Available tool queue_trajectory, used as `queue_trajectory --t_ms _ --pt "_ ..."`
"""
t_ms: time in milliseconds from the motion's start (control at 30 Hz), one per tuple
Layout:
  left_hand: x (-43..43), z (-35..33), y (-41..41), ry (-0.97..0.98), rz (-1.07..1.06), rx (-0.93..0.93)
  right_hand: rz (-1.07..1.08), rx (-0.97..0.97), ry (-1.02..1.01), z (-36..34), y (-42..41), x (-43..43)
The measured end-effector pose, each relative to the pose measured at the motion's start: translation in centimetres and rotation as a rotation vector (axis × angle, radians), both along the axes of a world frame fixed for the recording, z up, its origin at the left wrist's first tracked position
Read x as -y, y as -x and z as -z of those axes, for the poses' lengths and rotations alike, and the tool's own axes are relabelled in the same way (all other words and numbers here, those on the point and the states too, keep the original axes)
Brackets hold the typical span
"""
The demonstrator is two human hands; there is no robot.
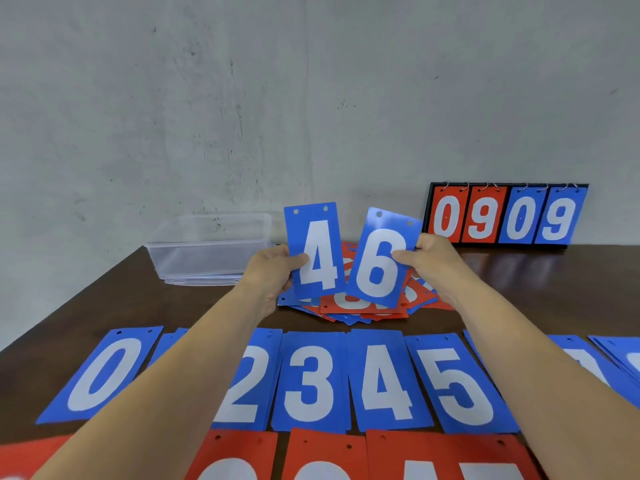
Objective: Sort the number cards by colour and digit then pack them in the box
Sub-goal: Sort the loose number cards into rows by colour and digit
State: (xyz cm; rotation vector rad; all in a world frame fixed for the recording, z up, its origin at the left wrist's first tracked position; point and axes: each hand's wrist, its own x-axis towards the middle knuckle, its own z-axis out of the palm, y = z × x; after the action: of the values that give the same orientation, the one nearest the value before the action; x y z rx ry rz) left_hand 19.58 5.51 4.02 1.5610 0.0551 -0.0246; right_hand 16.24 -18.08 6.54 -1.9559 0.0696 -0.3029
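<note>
My left hand (273,271) pinches a blue card showing 4 (317,251), held upright above the table. Beside it my right hand (429,261) pinches a blue card showing 6 (381,261), tilted a little to the right. Under both cards lies a mixed heap of red and blue cards (363,304). Nearer to me runs a row of blue piles: 0 (104,374), 2 (247,382), 3 (310,382), 4 (384,381), 5 (457,382); my arms hide the rest. A row of red piles (325,455) lies along the bottom edge. The clear plastic box (211,247) stands at the back left.
A flip scoreboard (505,214) reading 0 9 0 9, two red and two blue, leans on the wall at the back right. More blue cards (620,358) lie at the right edge. The dark wooden table (145,303) meets a grey wall.
</note>
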Motion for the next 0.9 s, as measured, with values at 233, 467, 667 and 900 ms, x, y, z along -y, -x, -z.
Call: queue_trajectory --t_ms 233,467,667,900 --pt "-1.1 0.0 1.0 -0.061 -0.03 0.004 -0.035 0.044 -0.072 -0.4 1.3 0.1" --pt "-1.9 -0.2 3.5 -0.061 0.025 0.05 0.03 0.083 -0.059 -0.4 3.8 0.6" --pt "-1.9 0.4 5.8 -0.058 0.062 0.028 0.083 0.072 -0.107 0.4 7.1 1.8" --pt "0.8 2.1 8.0 -0.152 0.231 -0.096 0.126 0.009 -0.062 1.0 10.0 4.3"
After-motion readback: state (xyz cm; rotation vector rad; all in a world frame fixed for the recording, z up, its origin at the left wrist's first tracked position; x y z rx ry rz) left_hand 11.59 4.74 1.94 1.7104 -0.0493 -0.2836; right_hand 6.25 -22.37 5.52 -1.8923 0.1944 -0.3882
